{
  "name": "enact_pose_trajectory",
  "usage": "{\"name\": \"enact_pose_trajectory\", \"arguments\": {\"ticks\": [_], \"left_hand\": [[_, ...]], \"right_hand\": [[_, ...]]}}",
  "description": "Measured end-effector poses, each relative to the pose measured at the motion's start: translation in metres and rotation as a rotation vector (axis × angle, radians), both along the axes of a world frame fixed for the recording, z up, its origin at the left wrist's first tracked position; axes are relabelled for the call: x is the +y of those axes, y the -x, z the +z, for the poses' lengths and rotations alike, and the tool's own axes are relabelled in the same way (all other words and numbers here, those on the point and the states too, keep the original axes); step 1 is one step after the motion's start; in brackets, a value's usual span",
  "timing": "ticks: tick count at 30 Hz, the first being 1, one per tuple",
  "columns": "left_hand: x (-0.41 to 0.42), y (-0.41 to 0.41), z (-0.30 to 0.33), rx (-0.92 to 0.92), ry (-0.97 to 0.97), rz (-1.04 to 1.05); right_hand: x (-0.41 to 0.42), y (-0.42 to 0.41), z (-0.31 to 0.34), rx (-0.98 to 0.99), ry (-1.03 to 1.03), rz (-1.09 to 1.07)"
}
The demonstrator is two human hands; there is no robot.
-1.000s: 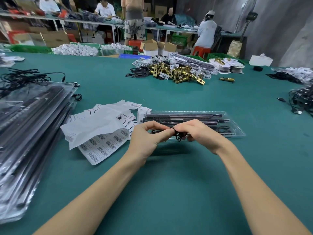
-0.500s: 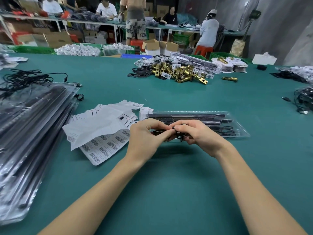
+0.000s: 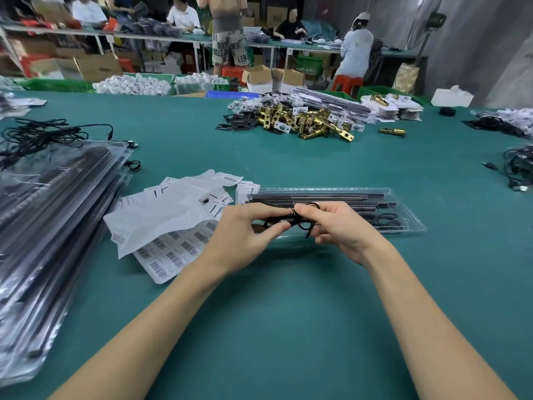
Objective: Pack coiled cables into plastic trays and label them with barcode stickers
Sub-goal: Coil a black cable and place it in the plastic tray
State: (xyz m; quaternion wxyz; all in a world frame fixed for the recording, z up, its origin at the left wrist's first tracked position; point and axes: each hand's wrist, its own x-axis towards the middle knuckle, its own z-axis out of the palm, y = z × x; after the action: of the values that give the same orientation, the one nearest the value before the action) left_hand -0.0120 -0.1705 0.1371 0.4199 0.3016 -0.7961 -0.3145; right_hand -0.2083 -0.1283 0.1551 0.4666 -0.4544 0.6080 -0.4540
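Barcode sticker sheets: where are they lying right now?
Head view: the barcode sticker sheets lie on the green table, left of centre, between the stack of packed trays and the clear tray.

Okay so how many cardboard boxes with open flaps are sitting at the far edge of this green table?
2: left open cardboard box and right open cardboard box, side by side behind the brass latch pile. Others may be hidden behind clutter.
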Motion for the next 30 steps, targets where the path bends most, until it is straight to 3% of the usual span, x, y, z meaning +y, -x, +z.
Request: {"name": "enact_pose_trajectory", "arguments": {"ticks": [3, 6, 10, 13, 21, 30], "left_hand": [[0.002, 0.005, 0.001, 0.067, -0.279, 0.005], [0.004, 0.007, 0.006, 0.254, -0.583, -0.032], [0.005, 0.007, 0.012, 0.376, -0.781, -0.029], [0.004, 0.006, 0.012, 0.379, -0.807, -0.002], [0.001, 0.006, 0.008, 0.316, -0.784, 0.064], [0.005, 0.011, 0.006, 0.178, -0.703, 0.103]], "right_hand": [[0.001, -0.001, -0.004, 0.018, 0.125, -0.057], [0.004, 0.002, -0.006, 0.045, 0.223, -0.019], [0.012, 0.01, -0.006, 0.141, 0.266, 0.103], [0.015, 0.015, -0.004, 0.377, 0.31, 0.133], [0.019, 0.018, -0.004, 0.756, 0.46, 0.24], [0.012, 0.01, -0.025, 0.656, 0.669, 0.139]]}}
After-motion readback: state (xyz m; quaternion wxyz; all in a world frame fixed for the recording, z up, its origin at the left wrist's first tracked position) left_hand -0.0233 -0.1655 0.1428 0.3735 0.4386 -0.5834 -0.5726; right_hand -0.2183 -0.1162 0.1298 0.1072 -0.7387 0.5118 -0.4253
